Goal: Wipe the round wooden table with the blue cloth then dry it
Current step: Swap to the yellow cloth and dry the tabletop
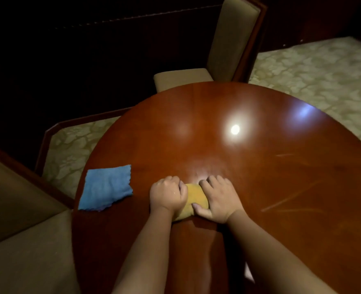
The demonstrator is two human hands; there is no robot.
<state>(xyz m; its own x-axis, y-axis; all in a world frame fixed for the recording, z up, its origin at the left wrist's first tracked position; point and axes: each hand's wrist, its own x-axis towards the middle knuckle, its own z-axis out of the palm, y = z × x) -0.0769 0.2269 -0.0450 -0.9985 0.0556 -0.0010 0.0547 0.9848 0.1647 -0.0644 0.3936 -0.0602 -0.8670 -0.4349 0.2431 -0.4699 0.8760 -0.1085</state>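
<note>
We press the yellow cloth [196, 200] onto the table [281, 187] with left hand [167, 193] and right hand [217, 198] curled gripping it, likely drying; the blue cloth [106, 186] lies set aside left of it.

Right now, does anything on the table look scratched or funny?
Yes. The round reddish wooden table has pale scratch lines on its right side, beyond the right hand. The folded blue cloth lies flat near the left edge, nothing spilled.

beige chair [226, 45] far side | second chair [22, 219] left | patterned carpet [315, 75]
</note>
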